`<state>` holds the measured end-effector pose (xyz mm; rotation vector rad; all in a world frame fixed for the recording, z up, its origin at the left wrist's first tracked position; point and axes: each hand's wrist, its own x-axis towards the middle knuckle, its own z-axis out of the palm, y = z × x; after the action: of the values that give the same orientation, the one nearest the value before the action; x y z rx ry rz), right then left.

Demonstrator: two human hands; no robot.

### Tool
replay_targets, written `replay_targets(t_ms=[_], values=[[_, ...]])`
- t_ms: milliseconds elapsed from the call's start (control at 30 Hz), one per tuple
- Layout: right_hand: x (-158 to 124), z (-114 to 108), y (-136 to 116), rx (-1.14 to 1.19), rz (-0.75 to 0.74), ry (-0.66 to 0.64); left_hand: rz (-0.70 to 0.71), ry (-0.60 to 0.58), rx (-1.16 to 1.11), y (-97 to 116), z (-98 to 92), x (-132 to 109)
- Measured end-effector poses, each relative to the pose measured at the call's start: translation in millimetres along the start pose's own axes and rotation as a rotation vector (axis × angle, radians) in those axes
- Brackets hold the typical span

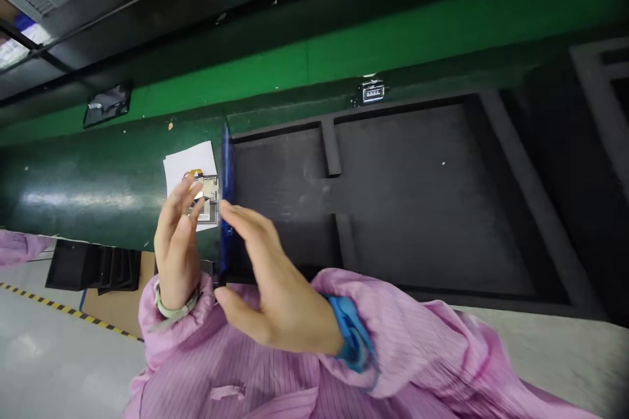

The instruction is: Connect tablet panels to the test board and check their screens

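Note:
A small electronic module [210, 188] with metallic parts and an orange flex strip lies on white paper sheets [181, 162] on the green bench. My left hand [179, 242] is over the near-left side of it, fingers apart and slightly curled, covering part of the module. I cannot make out anything held in those fingers. To the right, my right hand [280, 294] hovers with thumb and fingers spread, holding nothing. Its fingertips are near the module's right edge and a blue upright strip [227, 190] beside the black tray [417, 196].
The black tray has dividers and fills the bench on the right. A small counter [372, 92] sits behind it. A dark plastic packet [107, 105] lies at the back left. Black trays [93, 266] stand below the bench; another person's pink sleeve [22, 247] shows at the left edge.

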<state>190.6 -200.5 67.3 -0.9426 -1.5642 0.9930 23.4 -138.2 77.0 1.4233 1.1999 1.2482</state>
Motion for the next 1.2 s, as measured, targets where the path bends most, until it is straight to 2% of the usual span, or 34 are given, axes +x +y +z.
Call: replay_targets(t_ms=[67,133,200,267,333,367,400,467,533,567,600,733,800,933,1133,1200], values=[[8.3,15.9,9.3,0.029,-0.09,-0.045,-0.084,-0.052,0.008,3.7,-1.6,13.1],[9.6,29.0,20.5,0.045,-0.099,-0.041,-0.198,-0.081,0.051,5.8,-6.7,22.4],[6.5,38.4,31.0,0.033,0.012,0.029,-0.282,-0.073,0.047,6.9,-12.1,26.9],[3.1,45.0,38.8,-0.014,0.198,0.069,-0.329,-0.075,-0.004,7.1,-15.8,27.7],[1.7,50.1,42.9,-0.083,0.333,0.038,-0.364,-0.084,-0.064,6.5,-18.0,27.3],[1.7,52.0,43.6,-0.112,0.344,0.012,-0.378,-0.077,-0.089,5.8,-19.0,27.3],[2.1,53.5,43.6,-0.127,0.306,-0.016,-0.39,-0.065,-0.105,5.1,-20.0,27.5],[2.8,54.1,42.2,-0.103,0.109,-0.061,-0.395,-0.044,-0.115,3.1,-22.6,29.0],[2.8,51.4,40.1,-0.049,-0.101,-0.083,-0.386,-0.048,-0.095,1.0,-25.9,31.4],[2.4,49.0,39.5,-0.039,-0.137,-0.077,-0.384,-0.053,-0.079,-0.1,-27.9,32.6],[1.8,46.0,39.5,-0.049,-0.107,-0.053,-0.381,-0.05,-0.06,-1.0,-30.0,33.6],[-1.0,32.8,46.9,-0.13,0.309,0.028,-0.347,0.019,0.003,-3.3,-37.6,33.7],[-2.3,26.2,52.3,-0.091,0.422,0.019,-0.343,0.059,-0.023,-3.9,-38.2,30.4],[-4.9,12.5,55.8,-0.011,0.456,-0.009,-0.317,0.088,-0.163,-11.7,-25.9,19.1],[-16.2,-14.0,47.4,-0.268,0.395,0.086,-0.385,0.135,-0.288,-46.6,4.5,2.4],[-22.6,-25.5,43.4,-0.333,0.353,0.104,-0.395,0.08,-0.263,-55.0,12.0,-0.7]])
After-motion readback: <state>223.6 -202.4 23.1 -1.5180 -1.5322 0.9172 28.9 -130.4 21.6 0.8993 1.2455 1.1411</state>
